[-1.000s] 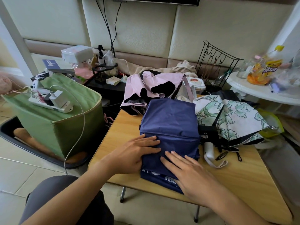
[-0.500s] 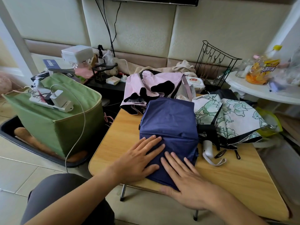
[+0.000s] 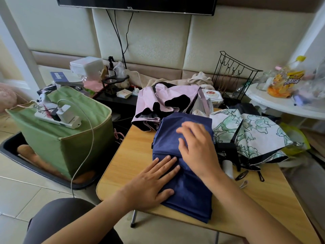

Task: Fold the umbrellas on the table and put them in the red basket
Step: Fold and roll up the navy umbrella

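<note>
Navy fabric fills the middle of the frame: a navy umbrella (image 3: 184, 173), its canopy pressed flat on a small wooden folding table (image 3: 123, 164). Both of the person's hands lie open on it, palms down, gripping nothing. The left hand (image 3: 151, 184) rests flat on the lower left part of the cloth, fingers spread toward a crease. The right hand (image 3: 197, 148) sits higher, just above centre, slightly blurred, fingers reaching toward the far end.

2 more umbrellas wait unfolded at the far side of the table: a pink and black umbrella (image 3: 163, 103) at upper centre, touching the navy one's far edge, and a white umbrella with green leaf print (image 3: 249, 136) to the right, its black strap and handle parts lying beside the navy cloth.

No red basket shows anywhere in frame. A green fabric bin (image 3: 58, 138) stands at the left on the floor, with a white power strip (image 3: 58, 117) and cable on top.

What could go wrong, as I judge it: the navy cloth's near corner hangs over the table's front edge at lower centre, so a firm push toward the body could slide the whole bundle off. Slippery fabric may spring open once a palm lifts. The neighbouring strap could get caught in the roll. The table looks light, so heavy pressing near its edge might tip it.
</note>
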